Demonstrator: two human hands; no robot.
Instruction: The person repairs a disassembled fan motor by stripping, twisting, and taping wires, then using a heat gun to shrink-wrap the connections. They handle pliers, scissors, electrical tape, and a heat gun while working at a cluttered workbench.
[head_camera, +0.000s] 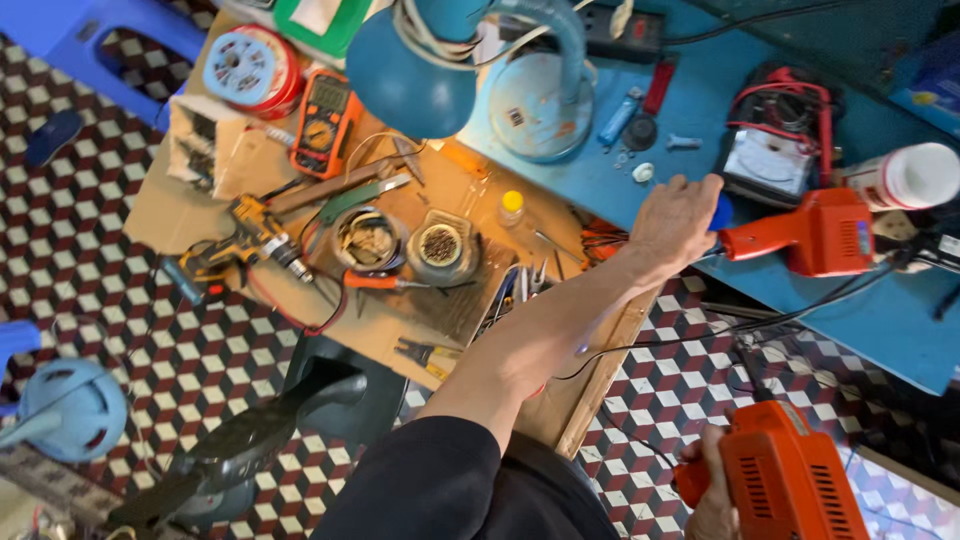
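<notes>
We reach our left hand (678, 215) across the blue surface (640, 200), its fingers closed around the blue-tipped handle of an orange soldering gun (815, 232) lying on that surface. Our right hand (712, 480) sits low, off the blue surface, fingers gripping a second orange soldering gun (790, 480) above the checkered floor (180, 370). Just beyond the first gun rests an analog meter (775, 160). Well to its left stand a blue desk lamp (440, 70) and an orange multimeter (325, 120).
</notes>
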